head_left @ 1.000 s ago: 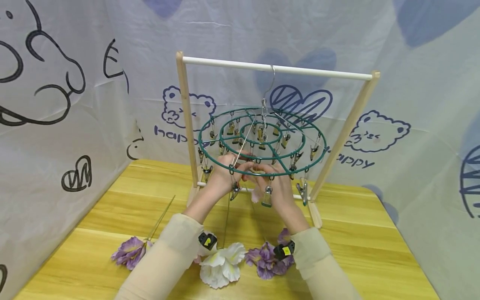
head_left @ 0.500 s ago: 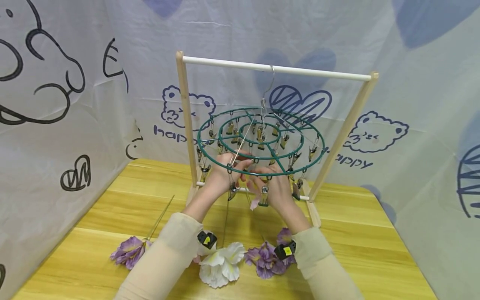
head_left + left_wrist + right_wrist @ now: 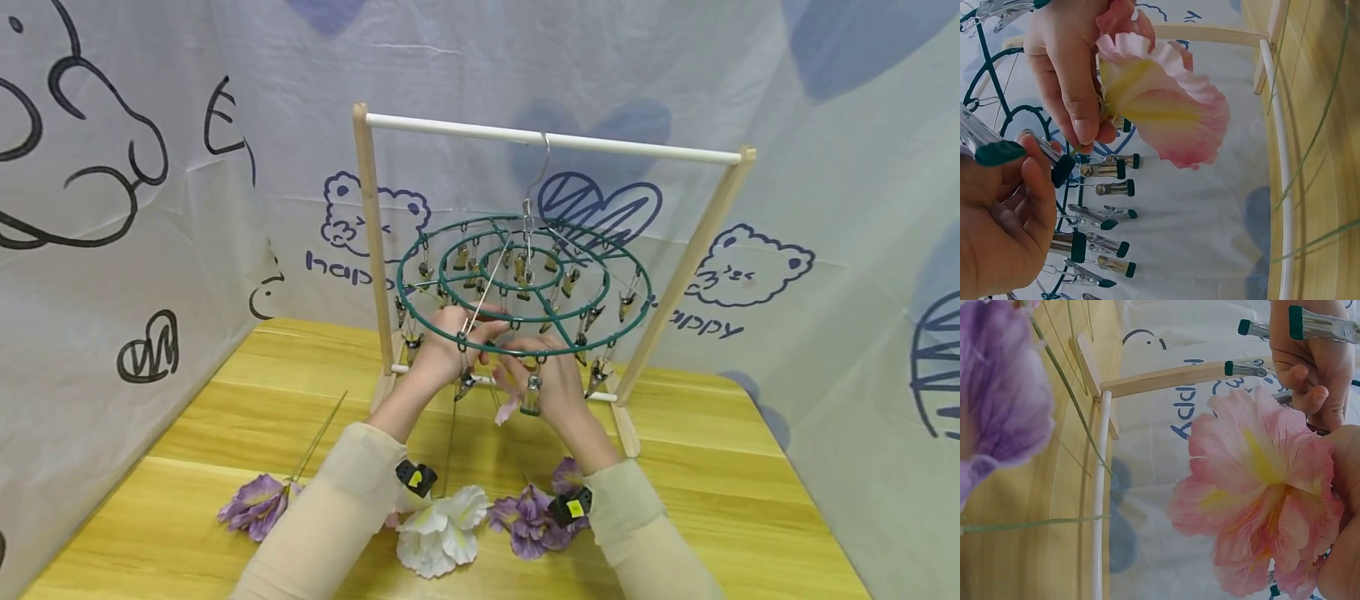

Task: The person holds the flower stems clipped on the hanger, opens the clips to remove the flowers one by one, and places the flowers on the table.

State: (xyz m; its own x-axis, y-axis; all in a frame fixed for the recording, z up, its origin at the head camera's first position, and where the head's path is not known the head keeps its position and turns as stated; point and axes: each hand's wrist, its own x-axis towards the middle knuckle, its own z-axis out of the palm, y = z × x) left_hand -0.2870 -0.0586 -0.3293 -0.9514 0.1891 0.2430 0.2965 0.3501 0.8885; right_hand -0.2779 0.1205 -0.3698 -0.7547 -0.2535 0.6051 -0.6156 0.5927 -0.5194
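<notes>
My left hand is under the front of a round green clip hanger. Its thumb and fingers pinch a metal clip with green tips in the left wrist view. Beside it my right hand pinches a pink artificial flower just under the bloom. The flower's stem end points at the clip; whether it lies between the clip's tips I cannot tell. Ruffled pink petals with yellow streaks fill the middle of the right wrist view. From the head view the rings and hanging clips partly cover both hands.
The hanger hooks over the white bar of a wooden stand. Several other clips dangle around the hands. On the table lie a purple flower at left, a white flower and more purple blooms near the forearms.
The hands have drawn slightly apart, and the pink flower has shifted a little down and left. The hanger and a clip at its right have swung slightly.
</notes>
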